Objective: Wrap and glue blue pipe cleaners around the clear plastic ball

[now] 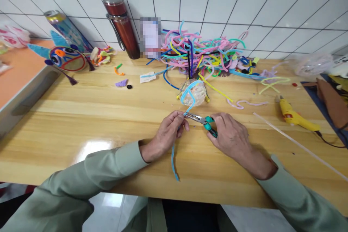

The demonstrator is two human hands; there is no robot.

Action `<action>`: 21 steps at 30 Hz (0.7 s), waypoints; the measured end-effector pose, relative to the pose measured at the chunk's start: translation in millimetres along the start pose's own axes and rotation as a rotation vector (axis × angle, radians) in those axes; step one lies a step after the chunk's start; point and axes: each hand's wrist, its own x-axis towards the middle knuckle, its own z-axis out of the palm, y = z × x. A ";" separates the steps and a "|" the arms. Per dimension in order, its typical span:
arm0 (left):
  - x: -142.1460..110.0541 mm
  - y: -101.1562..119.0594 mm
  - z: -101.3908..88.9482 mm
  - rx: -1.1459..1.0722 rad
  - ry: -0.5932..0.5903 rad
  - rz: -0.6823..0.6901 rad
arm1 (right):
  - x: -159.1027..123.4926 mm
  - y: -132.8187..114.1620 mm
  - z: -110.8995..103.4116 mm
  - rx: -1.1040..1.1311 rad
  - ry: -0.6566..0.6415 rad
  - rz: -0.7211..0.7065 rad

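My left hand (170, 130) pinches a light blue pipe cleaner (174, 163), whose tail hangs down towards the table's front edge. Above the fingertips the strand runs up to blue loops lying on a clear round ball (199, 92). Wrapped around green-and-black handles, my right hand (231, 134) holds long-nose pliers (199, 119). The plier tips meet the blue strand right beside my left fingertips; whether the jaws are fully closed on it I cannot make out.
Behind the ball lies a heap of coloured pipe cleaners (201, 52). A red thermos (122, 29) and a decorated face craft (67, 58) stand at the back left. On the right are a yellow glue gun (296, 116) with its cord and a clear glue stick (296, 143).
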 end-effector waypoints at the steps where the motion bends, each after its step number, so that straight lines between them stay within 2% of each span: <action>1: 0.1 0.4 -0.4 -0.004 0.002 -0.005 | 0.3 -0.6 0.0 -0.015 0.001 -0.005; 10: -2.5 3.6 2.3 -0.035 -0.012 -0.014 | 3.2 -2.8 3.8 -0.078 0.048 -0.037; 21: -3.0 0.5 -0.5 0.042 -0.002 -0.014 | 1.4 -1.3 5.3 -0.089 0.031 -0.025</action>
